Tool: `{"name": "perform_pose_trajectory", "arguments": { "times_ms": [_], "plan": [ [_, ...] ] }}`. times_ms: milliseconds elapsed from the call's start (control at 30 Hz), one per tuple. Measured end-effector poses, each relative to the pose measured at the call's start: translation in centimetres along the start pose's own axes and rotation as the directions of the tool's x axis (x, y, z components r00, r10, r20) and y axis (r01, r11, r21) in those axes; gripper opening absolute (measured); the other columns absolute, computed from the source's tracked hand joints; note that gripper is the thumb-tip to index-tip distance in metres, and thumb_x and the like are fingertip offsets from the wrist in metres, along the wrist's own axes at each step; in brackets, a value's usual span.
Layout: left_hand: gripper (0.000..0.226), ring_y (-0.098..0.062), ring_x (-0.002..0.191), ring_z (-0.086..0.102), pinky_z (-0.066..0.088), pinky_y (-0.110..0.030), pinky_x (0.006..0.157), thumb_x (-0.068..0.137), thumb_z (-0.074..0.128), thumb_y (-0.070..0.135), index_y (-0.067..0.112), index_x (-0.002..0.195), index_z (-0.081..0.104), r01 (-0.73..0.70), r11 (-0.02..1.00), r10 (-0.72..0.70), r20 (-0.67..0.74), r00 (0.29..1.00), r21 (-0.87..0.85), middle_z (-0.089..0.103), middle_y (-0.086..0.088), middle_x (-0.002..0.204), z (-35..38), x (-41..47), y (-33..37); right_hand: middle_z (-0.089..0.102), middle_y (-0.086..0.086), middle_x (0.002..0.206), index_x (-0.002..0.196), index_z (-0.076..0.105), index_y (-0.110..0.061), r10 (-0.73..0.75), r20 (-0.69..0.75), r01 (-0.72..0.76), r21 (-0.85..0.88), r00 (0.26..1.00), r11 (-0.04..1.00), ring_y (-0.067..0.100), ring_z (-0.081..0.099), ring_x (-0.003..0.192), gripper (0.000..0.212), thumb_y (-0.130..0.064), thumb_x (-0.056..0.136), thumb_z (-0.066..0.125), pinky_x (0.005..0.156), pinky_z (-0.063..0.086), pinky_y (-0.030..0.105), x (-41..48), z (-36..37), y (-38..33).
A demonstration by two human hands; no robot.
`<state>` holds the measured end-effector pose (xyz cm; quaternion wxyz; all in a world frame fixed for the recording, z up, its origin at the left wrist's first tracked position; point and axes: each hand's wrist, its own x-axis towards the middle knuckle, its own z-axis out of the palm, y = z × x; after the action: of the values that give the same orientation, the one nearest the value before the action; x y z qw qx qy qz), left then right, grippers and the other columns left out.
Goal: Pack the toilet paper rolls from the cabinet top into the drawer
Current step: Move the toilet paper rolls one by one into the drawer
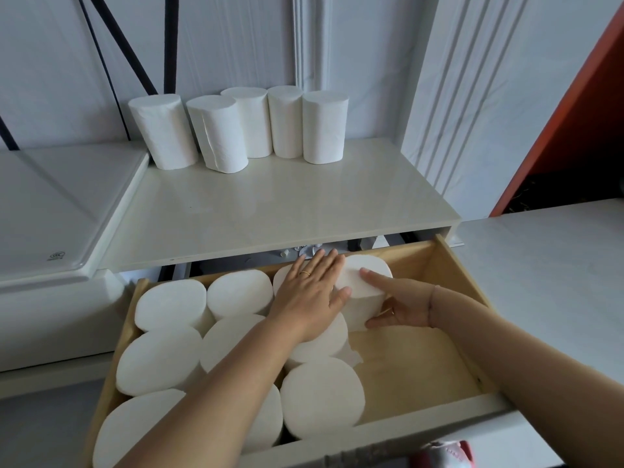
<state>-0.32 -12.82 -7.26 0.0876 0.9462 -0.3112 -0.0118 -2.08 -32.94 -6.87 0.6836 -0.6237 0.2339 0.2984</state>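
Several white toilet paper rolls (221, 133) stand upright in a row at the back of the cream cabinet top (270, 211). Below it the wooden drawer (452, 275) is pulled out, and several rolls (170, 307) stand on end filling its left and middle. At the drawer's back, one roll (366, 282) is held by my right hand (398, 304), thumb on its top and fingers round its near side. My left hand (312, 292), wearing a ring, lies flat with straight fingers on the rolls next to it and touches that roll's left side.
The drawer's right part shows bare wooden floor (415, 366). A white lid-like surface (57, 211) adjoins the cabinet top on the left. A white counter (547, 271) lies to the right, with an orange panel (574, 106) above it. White draped cloth covers the wall behind.
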Motion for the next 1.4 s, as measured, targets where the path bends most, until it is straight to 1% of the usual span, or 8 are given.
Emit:
{"name": "perform_pose_trajectory", "arguments": {
  "times_ms": [400, 700, 800, 900, 967, 1100, 1200, 1400],
  "plan": [
    [0.06, -0.005, 0.14, -0.021, -0.014, -0.033, 0.115, 0.097, 0.009, 0.051, 0.027, 0.149, -0.009, -0.007, 1.0, 0.007, -0.026, 1.0, -0.011, -0.015, 0.009, 0.156, 0.3, 0.0, 0.2, 0.057, 0.005, 0.112, 0.112, 0.053, -0.024, -0.175, -0.181, 0.158, -0.102, 0.968, 0.982, 0.029, 0.058, 0.107, 0.041, -0.056, 0.087, 0.056, 0.077, 0.06, 0.041, 0.6, 1.8, 0.4],
    [0.054, -0.005, 0.142, -0.013, -0.013, -0.028, 0.114, 0.1, 0.02, 0.043, 0.028, 0.15, 0.005, -0.03, 0.997, 0.024, -0.087, 0.996, -0.069, -0.007, 0.011, 0.157, 0.4, 0.5, 0.6, 0.054, 0.008, 0.124, 0.126, 0.048, -0.017, -0.083, -0.205, 0.051, -0.155, 0.975, 0.987, 0.032, 0.06, 0.107, 0.058, -0.061, 0.089, 0.049, 0.082, 0.057, 0.04, -0.2, 1.7, -0.4],
    [0.052, -0.009, 0.144, -0.009, -0.015, -0.024, 0.113, 0.1, 0.029, 0.035, 0.022, 0.149, 0.018, -0.076, 0.996, 0.065, -0.183, 0.981, -0.053, 0.002, 0.007, 0.158, -0.2, 0.1, 0.7, 0.065, 0.008, 0.11, 0.12, 0.058, -0.012, -0.296, -0.303, -0.041, -0.757, 0.906, 0.652, 0.025, 0.063, 0.091, 0.059, -0.061, 0.093, 0.038, 0.075, 0.048, 0.031, -1.1, 1.1, -2.0],
    [0.05, -0.012, 0.145, -0.003, -0.007, -0.03, 0.116, 0.099, 0.031, 0.033, 0.019, 0.147, 0.025, -0.087, 0.996, 0.08, -0.303, 0.95, -0.011, 0.01, 0.004, 0.158, -1.5, -0.4, -0.5, 0.064, 0.0, 0.091, 0.098, 0.057, -0.011, -0.614, -0.338, -0.136, -0.926, 0.714, 0.352, 0.02, 0.061, 0.079, 0.052, -0.06, 0.091, 0.042, 0.064, 0.046, 0.032, -2.4, 1.8, -4.2],
    [0.051, -0.012, 0.144, -0.007, -0.008, -0.031, 0.116, 0.099, 0.028, 0.037, 0.021, 0.148, 0.021, -0.004, 1.0, 0.008, -0.35, 0.937, 0.01, 0.007, 0.004, 0.157, -2.3, -0.5, -1.9, 0.06, -0.004, 0.082, 0.085, 0.054, -0.016, -0.749, -0.278, -0.008, -0.939, 0.602, 0.343, 0.015, 0.055, 0.07, 0.039, -0.055, 0.089, 0.048, 0.061, 0.046, 0.032, -2.9, 3.1, -5.5],
    [0.054, -0.015, 0.145, -0.006, -0.013, -0.031, 0.114, 0.098, 0.027, 0.041, 0.02, 0.148, 0.02, 0.219, 0.975, -0.212, -0.38, 0.9, -0.026, 0.007, 0.002, 0.158, -3.5, -0.8, -5.1, 0.054, -0.005, 0.092, 0.091, 0.054, -0.02, -0.836, -0.079, 0.366, -0.874, 0.544, 0.321, 0.014, 0.052, 0.082, 0.023, -0.042, 0.089, 0.058, 0.07, 0.041, 0.027, -1.7, 6.9, -7.5],
    [0.056, -0.017, 0.145, -0.001, -0.009, -0.034, 0.115, 0.098, 0.026, 0.043, 0.019, 0.148, 0.021, 0.35, 0.935, -0.347, -0.376, 0.859, -0.062, 0.007, 0.001, 0.158, -4.7, -0.9, -7.7, 0.051, 0.004, 0.118, 0.118, 0.053, -0.013, -0.858, -0.005, 0.514, -0.799, 0.514, 0.312, 0.016, 0.053, 0.106, 0.041, -0.037, 0.087, 0.065, 0.093, 0.044, 0.03, 0.6, 9.8, -8.9],
    [0.056, -0.017, 0.145, -0.001, -0.004, -0.038, 0.116, 0.098, 0.027, 0.043, 0.02, 0.148, 0.019, 0.457, 0.885, -0.452, -0.386, 0.804, -0.083, 0.008, 0.002, 0.158, -7.1, -1.6, -13.1, 0.043, 0.004, 0.139, 0.136, 0.039, -0.015, -0.841, 0.03, 0.609, -0.703, 0.541, 0.367, 0.021, 0.048, 0.123, 0.064, -0.042, 0.085, 0.066, 0.105, 0.041, 0.036, 5.5, 16.1, -12.4]
  ]
}}
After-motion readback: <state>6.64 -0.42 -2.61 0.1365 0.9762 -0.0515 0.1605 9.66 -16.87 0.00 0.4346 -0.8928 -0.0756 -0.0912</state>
